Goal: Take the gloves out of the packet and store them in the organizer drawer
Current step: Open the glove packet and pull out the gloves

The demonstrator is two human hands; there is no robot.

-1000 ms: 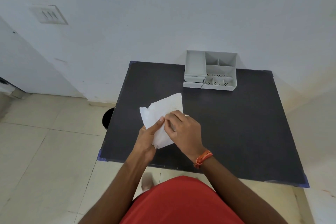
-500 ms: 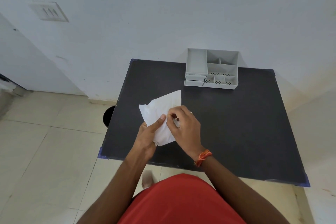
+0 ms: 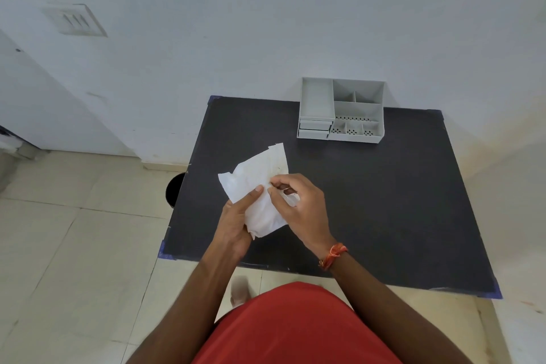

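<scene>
From the head view, the person stood at a black table (image 3: 384, 216) with both hands raised over its near left part. The left hand (image 3: 236, 221) was closed around the lower end of a white paper packet (image 3: 257, 183), thumb pressed on its front face. The right hand (image 3: 298, 204) was curled at the packet's right edge, its fingertips (image 3: 273, 188) pinching something thin and pale there; a translucent fold showed under the palm, probably a glove (image 3: 291, 196) starting to come out, though whether it was glove or packet flap could not be told for sure. The grey organizer (image 3: 342, 111) sat well apart at the far edge of the table against the wall, its small drawers (image 3: 313, 128) at the lower left looking closed or nearly so. By this reckoning the task was at an early stage: gloves were mostly inside the packet, and pulling them free, opening a drawer and stowing them all remained.
</scene>
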